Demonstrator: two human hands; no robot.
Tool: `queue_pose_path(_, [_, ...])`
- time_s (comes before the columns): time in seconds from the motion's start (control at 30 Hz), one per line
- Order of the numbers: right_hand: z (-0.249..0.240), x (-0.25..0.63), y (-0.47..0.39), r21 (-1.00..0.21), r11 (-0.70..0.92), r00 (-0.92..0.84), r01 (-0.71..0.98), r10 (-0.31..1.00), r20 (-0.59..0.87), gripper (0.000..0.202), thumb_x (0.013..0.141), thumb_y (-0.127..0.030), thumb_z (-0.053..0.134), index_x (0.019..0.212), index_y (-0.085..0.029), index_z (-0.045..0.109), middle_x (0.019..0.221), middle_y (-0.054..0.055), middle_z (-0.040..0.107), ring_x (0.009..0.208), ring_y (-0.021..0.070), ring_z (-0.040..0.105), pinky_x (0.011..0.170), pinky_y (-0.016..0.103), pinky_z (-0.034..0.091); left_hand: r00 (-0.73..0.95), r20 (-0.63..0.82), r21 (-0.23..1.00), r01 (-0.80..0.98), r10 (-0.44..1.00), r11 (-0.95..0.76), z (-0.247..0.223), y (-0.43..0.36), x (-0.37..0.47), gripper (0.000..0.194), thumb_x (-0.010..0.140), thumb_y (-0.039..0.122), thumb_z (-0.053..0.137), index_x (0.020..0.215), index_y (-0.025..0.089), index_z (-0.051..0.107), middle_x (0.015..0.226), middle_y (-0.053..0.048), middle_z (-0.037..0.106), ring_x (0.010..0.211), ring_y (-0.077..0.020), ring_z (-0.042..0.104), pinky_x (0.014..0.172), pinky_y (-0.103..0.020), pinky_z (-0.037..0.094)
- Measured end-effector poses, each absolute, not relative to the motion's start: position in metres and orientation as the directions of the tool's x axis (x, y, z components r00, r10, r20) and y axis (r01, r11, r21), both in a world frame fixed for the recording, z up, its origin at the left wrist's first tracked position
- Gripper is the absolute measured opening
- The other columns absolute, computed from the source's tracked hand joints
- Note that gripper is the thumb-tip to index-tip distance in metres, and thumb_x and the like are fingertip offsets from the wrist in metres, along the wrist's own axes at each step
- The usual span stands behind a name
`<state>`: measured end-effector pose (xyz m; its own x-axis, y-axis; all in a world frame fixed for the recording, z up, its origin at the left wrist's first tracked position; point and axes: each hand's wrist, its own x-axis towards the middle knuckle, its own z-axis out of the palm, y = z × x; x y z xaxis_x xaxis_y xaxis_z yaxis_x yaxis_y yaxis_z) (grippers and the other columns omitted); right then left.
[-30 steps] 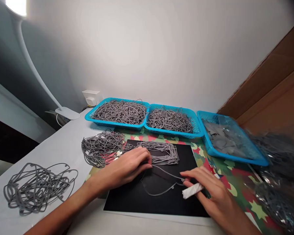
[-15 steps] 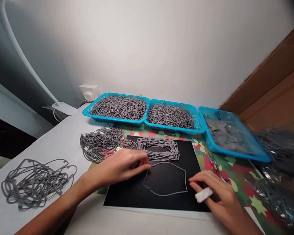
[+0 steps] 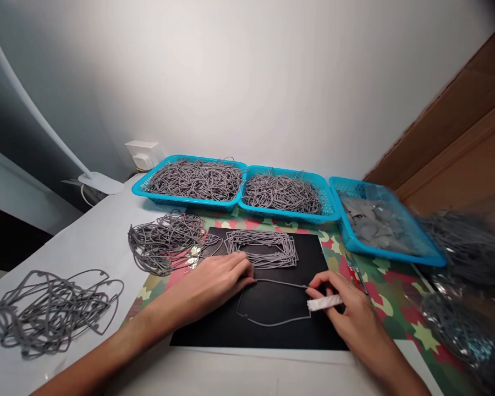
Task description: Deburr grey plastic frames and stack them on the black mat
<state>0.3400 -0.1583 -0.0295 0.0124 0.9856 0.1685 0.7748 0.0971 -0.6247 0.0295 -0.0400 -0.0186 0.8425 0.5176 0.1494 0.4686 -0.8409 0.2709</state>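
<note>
A thin grey four-sided loop (image 3: 272,324) lies on a black board (image 3: 206,333). Its upper left corner is pinched between the thumb and fingers of my left hand (image 3: 226,275). At the upper right corner, my right hand (image 3: 344,302) closes its thumb and forefinger on the same loop, and a white folded strip (image 3: 325,302) is tucked among its fingers. Behind the loop, a stack of similar grey loops (image 3: 289,258) lies on the board's far part.
Two blue baskets (image 3: 226,206) (image 3: 289,214) hold heaps of grey loops; a third (image 3: 396,256) holds grey flat pieces. Tangled loops lie in two piles (image 3: 165,242) (image 3: 58,311) at left. Tweezers (image 3: 357,274) and plastic bags (image 3: 462,324) are at right, beside a cardboard box (image 3: 457,132).
My right hand has moved left and taken hold of the loop's upper right corner. The loop's far side, bowed before, is now nearly straight. The view has shifted slightly.
</note>
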Motion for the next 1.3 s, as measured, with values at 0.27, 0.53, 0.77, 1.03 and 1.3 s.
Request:
queue_pose_path(0.27, [-0.032, 0.344, -0.155, -0.670, 0.091, 0.096, 0.736, 0.967, 0.236, 0.012, 0.107, -0.037, 0.070, 0.098, -0.029, 0.072, 0.096, 0.001, 0.075, 0.085, 0.0221, 0.067, 0.076, 0.031, 0.049, 0.837, 0.139, 0.244, 0.490, 0.530, -0.837, -0.013, -0.044, 0.028, 0.036, 0.124, 0.035, 0.034, 0.106, 0.020, 0.062, 0.104, -0.004, 0.071, 0.085, -0.0219, 0.070, 0.072, -0.034, 0.043])
queue_pose_path(0.53, [-0.038, 0.346, -0.153, -0.673, 0.107, 0.074, 0.732, 0.969, 0.234, 0.018, 0.109, -0.040, 0.064, 0.098, -0.029, 0.072, 0.097, 0.001, 0.077, 0.091, 0.0233, 0.071, 0.081, 0.032, 0.052, 0.742, 0.028, 0.515, 0.564, 0.670, -0.646, -0.018, -0.050, 0.027, 0.025, 0.122, 0.041, 0.042, 0.113, 0.024, 0.058, 0.102, -0.003, 0.071, 0.084, -0.0212, 0.070, 0.073, -0.033, 0.047])
queue_pose_path(0.77, [-0.033, 0.342, -0.156, -0.691, 0.075, 0.133, 0.719, 0.961, 0.242, 0.018, 0.110, -0.043, 0.063, 0.106, -0.029, 0.073, 0.103, 0.003, 0.078, 0.098, 0.0252, 0.072, 0.084, 0.034, 0.054, 0.723, -0.034, 0.821, 0.414, 0.690, -0.393, -0.002, -0.051, 0.026, 0.020, 0.117, 0.041, 0.053, 0.126, 0.026, 0.063, 0.105, -0.001, 0.075, 0.088, -0.0174, 0.069, 0.079, -0.028, 0.053])
queue_pose_path(1.03, [-0.026, 0.349, -0.155, -0.625, 0.201, 0.012, 0.754, 0.948, 0.319, 0.015, 0.111, -0.034, 0.063, 0.110, -0.031, 0.078, 0.108, 0.006, 0.080, 0.104, 0.0281, 0.073, 0.095, 0.042, 0.056, 0.713, 0.043, 0.769, 0.424, 0.700, -0.479, -0.001, -0.044, 0.024, 0.022, 0.115, 0.038, 0.058, 0.108, 0.022, 0.071, 0.101, -0.001, 0.074, 0.083, -0.0163, 0.067, 0.075, -0.027, 0.052])
queue_pose_path(1.3, [-0.004, 0.342, -0.167, -0.616, 0.370, -0.076, 0.696, 0.890, 0.449, 0.009, 0.107, -0.026, 0.072, 0.111, -0.033, 0.077, 0.106, 0.005, 0.072, 0.103, 0.0265, 0.069, 0.099, 0.044, 0.052, 0.778, 0.185, 0.685, 0.336, 0.600, -0.647, 0.031, -0.048, 0.015, 0.012, 0.114, 0.032, 0.061, 0.109, 0.024, 0.068, 0.110, -0.004, 0.072, 0.102, -0.0191, 0.067, 0.092, -0.029, 0.051])
